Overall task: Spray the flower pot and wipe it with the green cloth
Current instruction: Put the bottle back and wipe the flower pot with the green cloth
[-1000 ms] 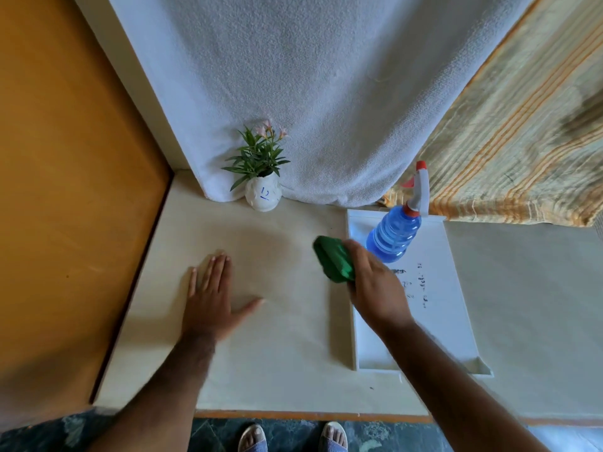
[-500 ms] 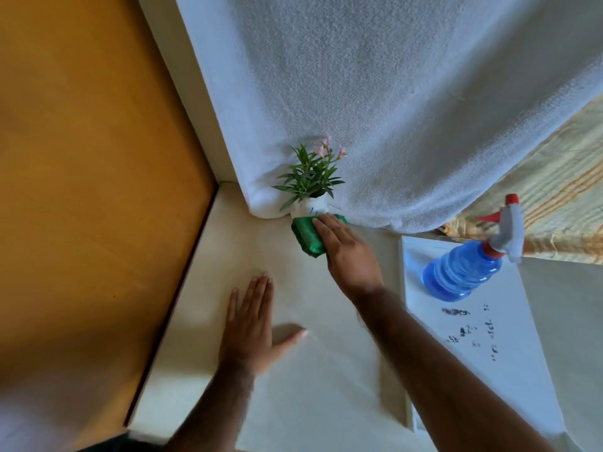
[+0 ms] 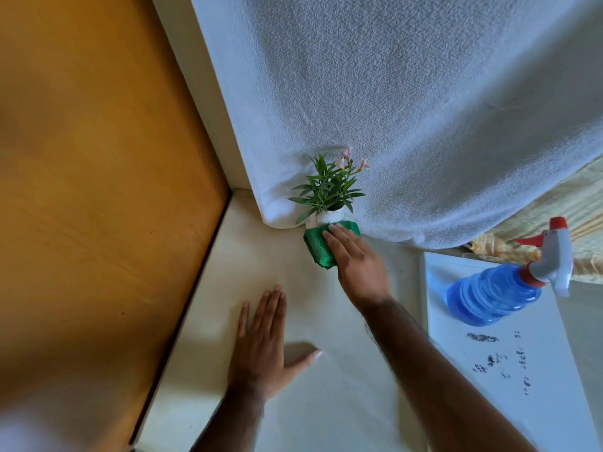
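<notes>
At the back of the worktop (image 3: 326, 402), against a hanging white towel (image 3: 408, 109), sits the pot (image 3: 330, 217): small, white, holding a plant (image 3: 328, 187) with narrow green leaves and a few pink flowers. Only the pot's upper part shows; the rest is hidden behind the cloth (image 3: 318, 247) and the fingers on it. Any marking on the pot is covered, can't read it.

Right hand (image 3: 357, 265) grip: fingers flat and close together, pressing the green cloth against the pot's front. Cloth is bunched, sticking out left of and below the fingers. Fingertips reach the pot's white wall.

Left hand (image 3: 266, 347) grip: spread, palm down on the bare worktop, thumb out to the right, holding nothing. Well apart from the pot, nearer the viewer.

Right side: a white board (image 3: 522, 386) lies on the worktop with dark handwritten marks, too small and blurred to read. On its far end stands the sprayer (image 3: 496, 293), a ribbed clear-blue bottle with blue liquid, red collar, grey-white head, red trigger and red tip. No label readable. It's well apart from the pot, and neither hand touches it.

Behind the sprayer, a yellow-striped fabric (image 3: 571, 203) shows below the towel's edge. Left of the worktop, a tan wood panel (image 3: 98, 190) runs along its side. Towel drapes down to the worktop right behind the plant, leaves touching it.
</notes>
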`<state>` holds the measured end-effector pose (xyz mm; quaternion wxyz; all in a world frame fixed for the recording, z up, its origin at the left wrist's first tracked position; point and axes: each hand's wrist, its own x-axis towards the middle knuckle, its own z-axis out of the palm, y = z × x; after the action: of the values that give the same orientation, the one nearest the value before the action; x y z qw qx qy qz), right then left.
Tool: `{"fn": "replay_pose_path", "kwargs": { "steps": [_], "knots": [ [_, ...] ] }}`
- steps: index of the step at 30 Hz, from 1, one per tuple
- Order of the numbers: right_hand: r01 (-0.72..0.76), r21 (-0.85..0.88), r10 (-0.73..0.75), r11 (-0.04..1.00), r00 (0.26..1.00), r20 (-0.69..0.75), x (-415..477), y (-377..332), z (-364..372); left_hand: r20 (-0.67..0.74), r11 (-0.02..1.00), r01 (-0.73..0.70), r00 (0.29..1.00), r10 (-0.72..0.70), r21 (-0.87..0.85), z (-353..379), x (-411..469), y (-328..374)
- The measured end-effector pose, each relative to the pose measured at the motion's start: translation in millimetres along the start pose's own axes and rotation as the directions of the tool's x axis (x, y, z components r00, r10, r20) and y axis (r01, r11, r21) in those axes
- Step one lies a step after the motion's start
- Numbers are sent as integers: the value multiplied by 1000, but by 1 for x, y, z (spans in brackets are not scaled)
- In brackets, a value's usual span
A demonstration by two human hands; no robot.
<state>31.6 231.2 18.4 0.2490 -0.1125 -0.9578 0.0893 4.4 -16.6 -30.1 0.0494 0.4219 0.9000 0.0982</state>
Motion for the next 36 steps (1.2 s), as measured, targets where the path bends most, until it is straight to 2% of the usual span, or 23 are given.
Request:
{"fn": "replay_pose_path", "kwargs": {
  "steps": [8, 15, 22, 30, 36],
  "knots": [
    [94, -1, -94, 996, 994, -64, 13, -3, -7, 3, 1000, 9, 1000, -10, 19, -2, 1, 1],
    [125, -17, -124, 992, 992, 29, -2, 6, 0, -4, 1000, 0, 1000, 0, 7, -2, 1, 1],
    [199, -13, -200, 980, 978, -58, 27, -17, -14, 27, 999, 27, 999, -28, 16, -5, 0, 1],
    [222, -2, -221, 975, 970, 98, 9, 4, 2, 22, 1000, 14, 1000, -14, 5, -5, 1, 1],
    [211, -15, -211, 977, 977, -5, 21, -2, -11, 44, 1000, 29, 999, -29, 1, -4, 1, 3]
  ]
}}
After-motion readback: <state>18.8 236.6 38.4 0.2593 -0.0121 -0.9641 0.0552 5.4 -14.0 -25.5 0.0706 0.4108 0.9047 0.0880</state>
